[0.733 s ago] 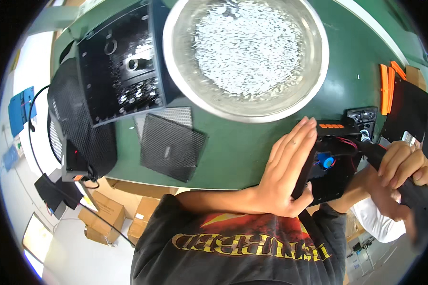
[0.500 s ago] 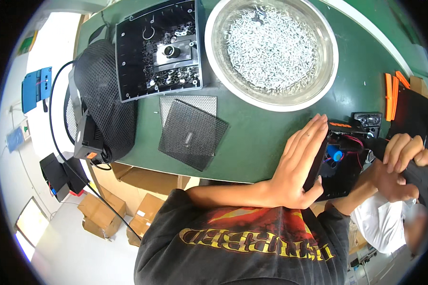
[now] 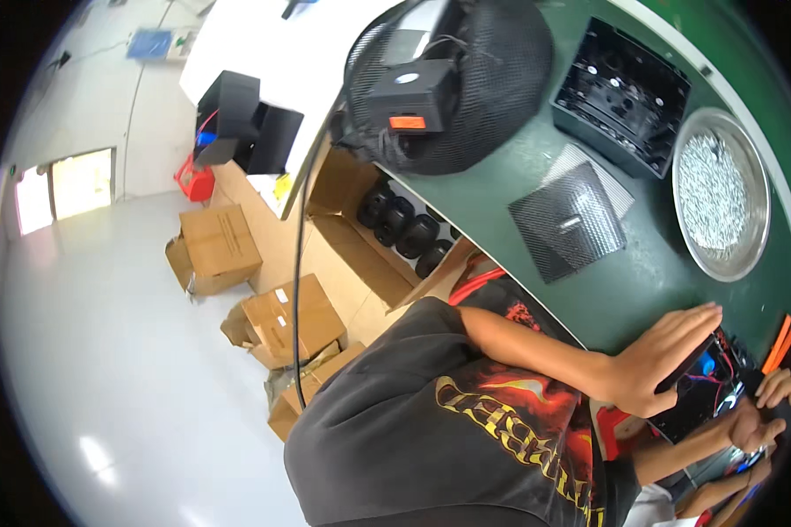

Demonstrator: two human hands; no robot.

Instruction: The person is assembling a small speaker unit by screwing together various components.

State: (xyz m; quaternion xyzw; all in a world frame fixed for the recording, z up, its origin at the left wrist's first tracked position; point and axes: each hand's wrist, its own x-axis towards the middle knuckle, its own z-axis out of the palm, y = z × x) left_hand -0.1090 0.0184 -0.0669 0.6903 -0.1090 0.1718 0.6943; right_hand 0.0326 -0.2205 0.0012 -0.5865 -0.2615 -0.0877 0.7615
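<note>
My left hand (image 3: 664, 362) lies along the side wall of a black housing (image 3: 687, 406), its fingers straight and together, the thumb by the lower edge. Inside the housing are a blue cylindrical part (image 3: 706, 363) and thin red wires. My right hand (image 3: 749, 429) is over the housing's right side with the fingers curled; what it grips, if anything, cannot be made out. Another hand (image 3: 780, 387) shows just beyond it, its arm hidden. On the table, two mesh panels (image 3: 567, 224) overlap left of my left hand. Beyond them stands a metal bowl (image 3: 763, 206) of small silvery screws.
A black tray (image 3: 580, 123) holds small dark parts. Black mesh material (image 3: 510, 53) lies under a black device with an orange label (image 3: 413, 97). Orange strips (image 3: 778, 344) are at the right. A cable (image 3: 299, 290) hangs past cardboard boxes (image 3: 224, 241). A person's forearm (image 3: 716, 492) is lower right.
The view has swung left, so the table things and my hands appear farther right. More floor and boxes show. My left hand stays against the housing.
</note>
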